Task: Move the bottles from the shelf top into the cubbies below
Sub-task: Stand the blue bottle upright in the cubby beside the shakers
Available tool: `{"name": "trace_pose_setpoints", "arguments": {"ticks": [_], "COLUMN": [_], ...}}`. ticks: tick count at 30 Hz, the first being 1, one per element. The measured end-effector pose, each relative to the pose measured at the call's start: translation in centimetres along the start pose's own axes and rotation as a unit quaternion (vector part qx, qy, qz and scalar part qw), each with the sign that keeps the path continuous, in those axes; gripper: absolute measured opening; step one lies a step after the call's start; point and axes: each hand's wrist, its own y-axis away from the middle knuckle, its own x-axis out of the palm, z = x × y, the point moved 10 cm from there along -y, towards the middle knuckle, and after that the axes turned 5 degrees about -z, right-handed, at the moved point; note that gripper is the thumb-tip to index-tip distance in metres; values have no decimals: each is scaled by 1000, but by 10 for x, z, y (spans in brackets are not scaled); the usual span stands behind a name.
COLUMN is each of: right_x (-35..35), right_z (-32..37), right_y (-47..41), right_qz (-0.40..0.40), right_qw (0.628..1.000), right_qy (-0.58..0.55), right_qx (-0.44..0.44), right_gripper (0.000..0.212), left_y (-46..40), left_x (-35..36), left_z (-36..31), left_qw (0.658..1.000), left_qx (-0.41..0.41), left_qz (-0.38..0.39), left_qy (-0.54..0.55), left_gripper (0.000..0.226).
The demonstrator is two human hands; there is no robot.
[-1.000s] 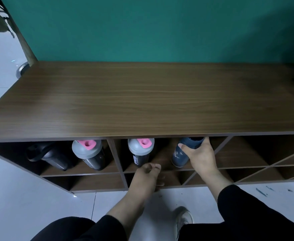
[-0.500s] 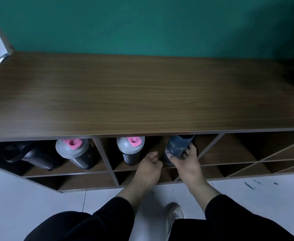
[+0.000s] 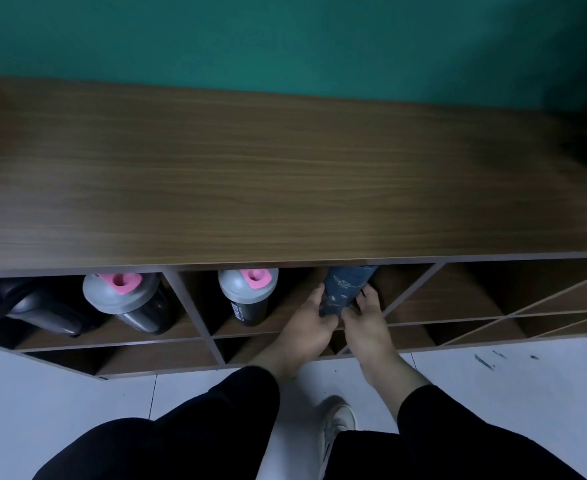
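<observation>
A dark blue patterned bottle (image 3: 344,287) stands in the middle upper cubby, its top hidden under the wooden shelf top (image 3: 285,174). My left hand (image 3: 307,323) and my right hand (image 3: 368,323) both clasp its lower body from either side. A grey-lidded shaker with a pink cap (image 3: 248,294) stands in the same cubby to the left. A second grey and pink shaker (image 3: 127,301) and a black bottle (image 3: 32,306) lie tilted in the left cubby. No bottle is on the shelf top.
The cubby divider (image 3: 191,306) separates left and middle cubbies. Diagonal-slatted cubbies (image 3: 493,299) lie to the right, a lower row (image 3: 153,356) beneath. A teal wall (image 3: 285,39) backs the shelf. My white shoe (image 3: 337,424) is on the pale tiled floor.
My left hand rose from below the cubby and joined the right on the blue bottle. The right hand slid from the bottle's top to its base. The camera shifted right.
</observation>
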Motion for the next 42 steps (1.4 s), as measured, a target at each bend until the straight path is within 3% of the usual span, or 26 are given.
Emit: {"name": "trace_pose_setpoints", "arguments": {"ticks": [6,9,15,20,29,34,42], "right_x": [6,6,11,10,6,8,15], "right_z": [-5,-12,-16,-10,-13,-12,-20], "right_y": [-20,-18,-13,-19,-30,-34,-29], "right_qz": [16,-5,-2,15,15,12,-1], "right_qw": [1000,998,999,999,999,1000,1000], "right_qy": [-18,-52,-31,-31,-30,3,-19], "right_qx": [12,34,29,31,42,25,18], "right_gripper": [48,49,50,49,42,43,44], "left_y": [-1,-8,-22,-30,-8,-10,-24], "left_x": [-16,-23,-6,1,1,-12,-14], "left_z": [-6,-10,-2,12,-3,-2,0], "left_qw": [998,996,999,998,999,996,999], "left_qx": [9,23,24,52,17,13,21], "left_qz": [-55,-81,-23,-22,-13,-55,-34], "left_qy": [37,21,2,24,48,62,5], "left_gripper": [61,66,81,78,71,67,75]}}
